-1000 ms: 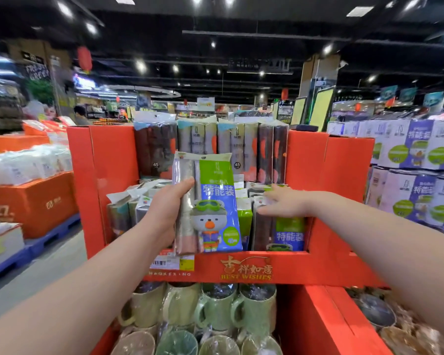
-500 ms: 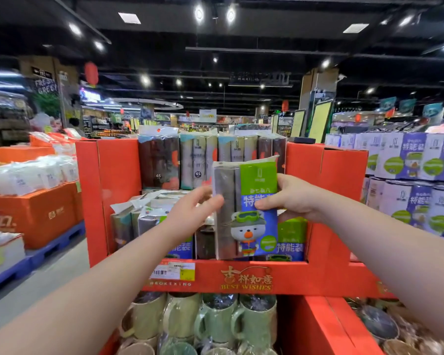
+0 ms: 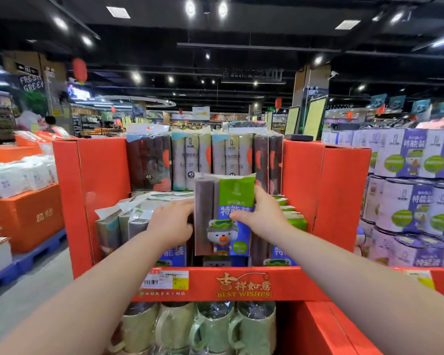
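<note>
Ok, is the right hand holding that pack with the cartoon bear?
Yes, the right hand grips the bear pack by its right edge, thumb across the front.

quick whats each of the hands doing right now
left hand: at left edge of the roll pack, grip cannot be told
right hand: closed on the roll pack, thumb across its front

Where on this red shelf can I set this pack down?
One free slot: the dark gap in the front row below the pack, between the packs by your left hand and those by your right hand. The back row is crowded.
</note>
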A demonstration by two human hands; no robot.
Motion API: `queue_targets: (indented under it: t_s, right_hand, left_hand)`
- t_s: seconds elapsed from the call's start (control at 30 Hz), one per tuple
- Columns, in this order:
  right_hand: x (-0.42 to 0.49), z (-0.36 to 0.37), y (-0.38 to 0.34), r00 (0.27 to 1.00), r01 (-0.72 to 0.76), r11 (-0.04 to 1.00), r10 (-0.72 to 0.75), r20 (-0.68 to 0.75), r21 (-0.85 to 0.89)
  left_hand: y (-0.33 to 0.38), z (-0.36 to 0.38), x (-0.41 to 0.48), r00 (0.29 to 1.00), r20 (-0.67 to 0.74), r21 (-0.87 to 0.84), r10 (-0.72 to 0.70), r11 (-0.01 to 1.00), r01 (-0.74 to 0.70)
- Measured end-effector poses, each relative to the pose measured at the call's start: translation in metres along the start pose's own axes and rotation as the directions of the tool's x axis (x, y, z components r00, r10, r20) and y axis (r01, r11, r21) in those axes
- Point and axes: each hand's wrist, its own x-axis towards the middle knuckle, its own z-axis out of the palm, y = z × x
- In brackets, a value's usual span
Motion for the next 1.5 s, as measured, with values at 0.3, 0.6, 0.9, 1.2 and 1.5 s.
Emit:
queue_targets:
  t_s: [0.3, 0.6, 0.9, 1.2, 1.5]
  right_hand:
    - [-0.008, 0.021, -0.009, 0.985, -0.020, 0.943, 0.075, 0.154, -0.332]
    - [0.018, -0.007, -0.009, 0.886, 0.315, 0.606, 0.090, 0.456, -0.731]
    - [0.027, 0.014, -0.005, 0.874, 0.362, 0.577, 0.062, 0.481, -0.732]
    - [0.019, 0.018, 0.001, 0.913, 0.280, 0.656, 0.044, 0.405, -0.702]
    - [-0.025, 0.002, 0.003, 0.935, 0.343, 0.702, -0.188, 0.302, -0.624]
  left_hand:
    - [-0.011, 0.000, -0.015, 0.994, -0.052, -0.604, -0.099, 0.796, 0.048]
    - [0.005, -0.001, 0.002, 0.998, 0.058, -0.135, -0.015, 0.991, 0.022]
    - [0.000, 0.000, 0.001, 0.985, 0.157, -0.233, -0.065, 0.967, 0.101]
    - [0.017, 0.000, -0.011, 0.991, 0.035, 0.075, -0.127, 0.989, 0.124]
    - [0.038, -0.003, -0.062, 0.965, -0.004, 0.207, -0.263, 0.944, 0.258]
